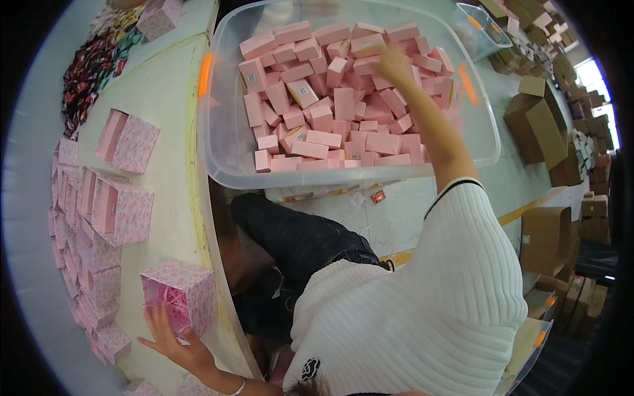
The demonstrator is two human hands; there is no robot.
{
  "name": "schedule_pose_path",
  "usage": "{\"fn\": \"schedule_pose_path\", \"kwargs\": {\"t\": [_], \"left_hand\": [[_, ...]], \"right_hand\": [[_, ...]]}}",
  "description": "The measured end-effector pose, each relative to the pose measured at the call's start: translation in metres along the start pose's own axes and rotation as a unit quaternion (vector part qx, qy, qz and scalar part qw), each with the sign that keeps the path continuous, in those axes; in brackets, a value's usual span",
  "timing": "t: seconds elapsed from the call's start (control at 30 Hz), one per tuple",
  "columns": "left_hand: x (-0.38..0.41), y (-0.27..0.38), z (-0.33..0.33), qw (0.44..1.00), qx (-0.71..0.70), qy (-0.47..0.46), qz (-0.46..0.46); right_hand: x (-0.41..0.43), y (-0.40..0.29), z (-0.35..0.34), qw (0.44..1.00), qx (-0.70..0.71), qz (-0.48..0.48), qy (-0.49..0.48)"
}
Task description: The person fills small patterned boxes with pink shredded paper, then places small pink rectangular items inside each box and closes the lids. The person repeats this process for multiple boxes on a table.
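Note:
My left hand (173, 339), fingers spread, rests at the open side of a floral-patterned pink gift box (200, 294) on the table. Pink paper shred (173, 302) lies inside this box. My right hand (395, 62) reaches over the far right part of a large clear plastic tub (346, 179) heaped with small pink cartons (343, 104). Motion blurs that hand, so whether it grips a carton cannot be told. Further up the table stand more floral boxes (136, 213), some with a pink carton inside.
The table edge (200, 198) runs beside the tub. A pile of small wrapped packets (91, 74) lies at the table's far end. Stacked floral boxes (99, 287) line its left side. Open cardboard boxes (535, 123) and another clear tub (480, 34) stand on the floor at right.

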State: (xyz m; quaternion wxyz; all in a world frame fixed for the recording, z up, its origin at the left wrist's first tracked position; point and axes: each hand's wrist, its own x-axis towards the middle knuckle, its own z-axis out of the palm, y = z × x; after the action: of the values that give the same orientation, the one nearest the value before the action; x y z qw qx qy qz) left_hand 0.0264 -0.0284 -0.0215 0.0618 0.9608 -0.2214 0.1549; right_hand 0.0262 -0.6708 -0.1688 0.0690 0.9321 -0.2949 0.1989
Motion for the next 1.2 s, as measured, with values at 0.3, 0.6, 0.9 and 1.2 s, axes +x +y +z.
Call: {"fn": "schedule_pose_path", "kwargs": {"t": [0.3,0.6,0.9,1.2], "left_hand": [[0.015,0.013,-0.025,0.998,0.018,-0.023,0.061],[0.001,0.026,-0.028,0.96,-0.148,0.225,0.081],[-0.005,0.056,-0.016,0.881,-0.438,0.171,-0.054],[-0.029,0.029,-0.031,0.907,-0.387,0.162,-0.041]], "right_hand": [[-0.055,0.092,0.04,0.948,0.176,0.256,-0.074],[-0.013,-0.143,-0.152,0.57,0.763,0.004,-0.305],[-0.112,-0.326,-0.236,0.302,0.791,-0.1,-0.523],[-0.108,-0.377,-0.256,0.44,0.636,-0.533,-0.343]]}}
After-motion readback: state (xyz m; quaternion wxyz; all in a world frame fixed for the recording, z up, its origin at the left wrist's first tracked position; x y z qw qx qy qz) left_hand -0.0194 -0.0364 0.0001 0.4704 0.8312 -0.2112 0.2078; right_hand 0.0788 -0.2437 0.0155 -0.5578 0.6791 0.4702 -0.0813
